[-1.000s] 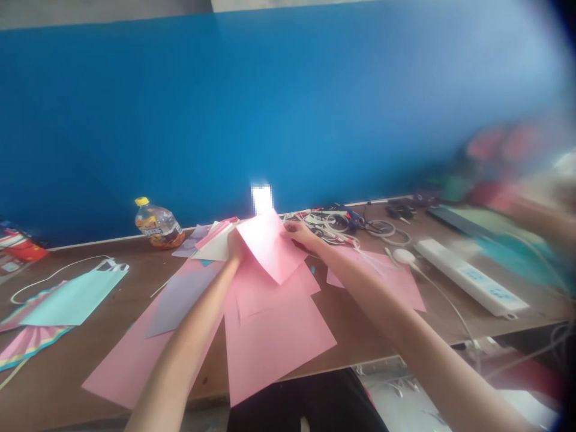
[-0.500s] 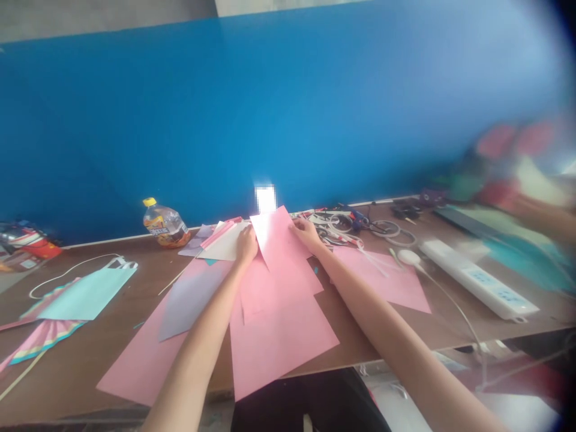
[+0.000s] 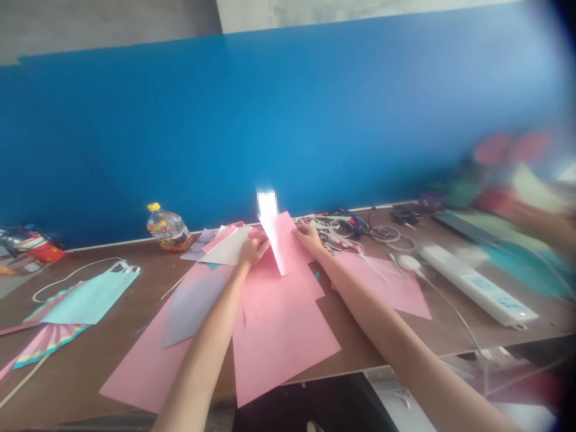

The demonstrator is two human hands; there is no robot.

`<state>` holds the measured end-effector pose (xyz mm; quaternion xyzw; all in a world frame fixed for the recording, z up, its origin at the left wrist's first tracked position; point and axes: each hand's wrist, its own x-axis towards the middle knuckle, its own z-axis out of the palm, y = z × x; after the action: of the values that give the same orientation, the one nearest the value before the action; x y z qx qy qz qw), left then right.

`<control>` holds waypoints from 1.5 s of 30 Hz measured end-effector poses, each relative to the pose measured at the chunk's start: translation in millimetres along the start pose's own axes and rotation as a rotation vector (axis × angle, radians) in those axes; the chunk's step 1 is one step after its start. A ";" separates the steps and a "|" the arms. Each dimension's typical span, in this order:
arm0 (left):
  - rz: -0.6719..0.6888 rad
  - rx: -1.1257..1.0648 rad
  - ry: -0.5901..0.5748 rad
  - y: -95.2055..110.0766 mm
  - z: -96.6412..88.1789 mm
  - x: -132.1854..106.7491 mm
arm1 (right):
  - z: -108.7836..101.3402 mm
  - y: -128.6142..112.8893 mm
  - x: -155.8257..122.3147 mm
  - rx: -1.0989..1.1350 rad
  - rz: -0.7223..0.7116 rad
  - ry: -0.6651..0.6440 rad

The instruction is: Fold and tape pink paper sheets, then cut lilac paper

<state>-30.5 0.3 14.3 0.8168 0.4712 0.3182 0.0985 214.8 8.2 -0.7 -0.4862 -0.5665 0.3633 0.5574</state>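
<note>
Your right grip (image 3: 310,238) pinches the right edge of the curled pink sheet (image 3: 293,243), which lies to its left above larger pink paper (image 3: 285,354). Its bright edge slants far left to near right; your left grip (image 3: 253,249) is just beside, its hold unclear.

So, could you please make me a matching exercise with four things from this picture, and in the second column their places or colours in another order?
Column one
1. Plastic bottle
2. Power strip
3. Purplish-grey sheet
4. Bent pink sheet

Column two
A. Between the left hand and the right hand
B. Yellow-capped, near the blue wall
C. Overlapping a larger pink sheet, left of both hands
D. White, toward the right side of the table

Right pairs: 1-B, 2-D, 3-C, 4-A
</note>
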 end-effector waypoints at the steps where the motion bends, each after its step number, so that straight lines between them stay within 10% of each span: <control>1: -0.013 -0.017 0.005 -0.8 0.0 -0.1 | 0.5 -0.5 -0.9 -0.010 -0.005 -0.002; 8: -0.081 -0.079 -0.041 -2.3 5.7 1.3 | 6.0 -1.9 -7.6 -0.175 -0.135 0.005; 18: -0.258 -0.092 0.160 -12.9 10.9 6.8 | 7.6 -11.6 -19.7 -0.535 -0.202 0.483; 25: -0.272 -0.141 0.249 -14.7 7.7 6.3 | 18.6 -12.6 -24.8 -0.764 -0.545 0.065; 31: -0.279 -0.117 0.223 -16.7 9.0 8.4 | 18.5 -9.4 -25.4 -0.735 -0.514 -0.289; 45: -0.310 -0.089 0.244 -19.7 9.0 5.4 | 17.1 -10.3 -23.2 -0.735 -0.366 -0.299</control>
<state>-37.0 16.6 0.6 0.6845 0.5853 0.4163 0.1244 194.3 -14.5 0.7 -0.4859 -0.8094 0.0993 0.3144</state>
